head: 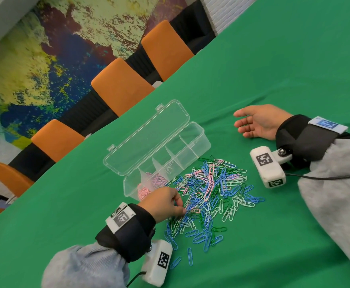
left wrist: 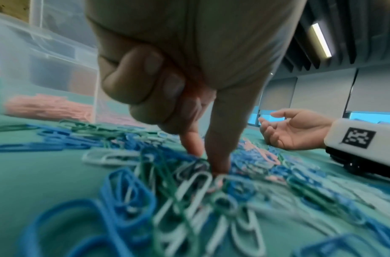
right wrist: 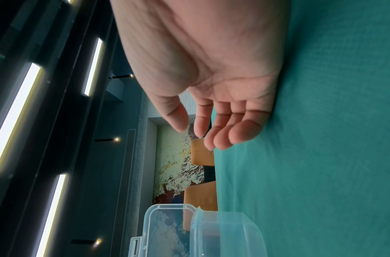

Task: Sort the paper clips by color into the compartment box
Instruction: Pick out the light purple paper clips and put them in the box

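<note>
Paper clips (head: 211, 194) litter green tablecloth (head: 273, 69); left hand (head: 163, 201) pinches into them, right hand (head: 259, 122) relaxed; orange chairs (head: 120, 86) beyond.

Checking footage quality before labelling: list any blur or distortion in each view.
Head view: sharp, horizon tilted, paper clips crisp. Left wrist view: near clips smeared, left hand looms large. Right wrist view: turned sideways, right hand clear, compartment box soft.

Grey sleeves (head: 336, 183); black wrist straps (head: 128, 231); white camera boxes (head: 268, 166) with square markers, black cables.
</note>
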Action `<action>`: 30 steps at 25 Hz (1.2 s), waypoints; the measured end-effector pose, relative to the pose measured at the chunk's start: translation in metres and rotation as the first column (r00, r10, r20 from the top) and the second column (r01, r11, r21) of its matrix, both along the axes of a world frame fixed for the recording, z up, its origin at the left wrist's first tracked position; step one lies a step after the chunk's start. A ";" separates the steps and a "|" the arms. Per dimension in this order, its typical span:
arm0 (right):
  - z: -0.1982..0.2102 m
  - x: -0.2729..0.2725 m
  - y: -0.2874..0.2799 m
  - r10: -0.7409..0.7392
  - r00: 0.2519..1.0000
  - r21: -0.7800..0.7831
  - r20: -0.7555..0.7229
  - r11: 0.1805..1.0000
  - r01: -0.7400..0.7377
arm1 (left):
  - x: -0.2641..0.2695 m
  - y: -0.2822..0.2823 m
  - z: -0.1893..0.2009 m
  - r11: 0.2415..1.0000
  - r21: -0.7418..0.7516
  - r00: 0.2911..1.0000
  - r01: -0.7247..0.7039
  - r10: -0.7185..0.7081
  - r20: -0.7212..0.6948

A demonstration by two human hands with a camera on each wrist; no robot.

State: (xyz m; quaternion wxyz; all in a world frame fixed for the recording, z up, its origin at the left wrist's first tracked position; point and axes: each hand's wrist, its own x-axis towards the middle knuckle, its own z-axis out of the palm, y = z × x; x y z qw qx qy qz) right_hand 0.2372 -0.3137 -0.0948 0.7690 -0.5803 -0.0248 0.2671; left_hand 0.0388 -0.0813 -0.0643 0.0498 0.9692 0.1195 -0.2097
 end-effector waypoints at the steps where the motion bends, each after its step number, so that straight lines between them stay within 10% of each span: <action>1: 0.000 0.000 0.000 0.002 1.000 -0.003 0.003 1.000 -0.002 | -0.002 0.002 0.002 1.000 0.008 0.999 0.007 -0.007 -0.036; 22: 0.000 0.000 0.002 0.009 0.999 -0.029 0.034 1.000 -0.008 | -0.012 -0.006 -0.001 0.992 -0.123 0.999 -0.019 0.023 0.026; 30: 0.002 -0.002 0.001 0.012 0.999 -0.044 0.050 0.999 -0.010 | -0.014 -0.016 -0.004 0.977 0.153 0.989 0.147 -0.147 -0.009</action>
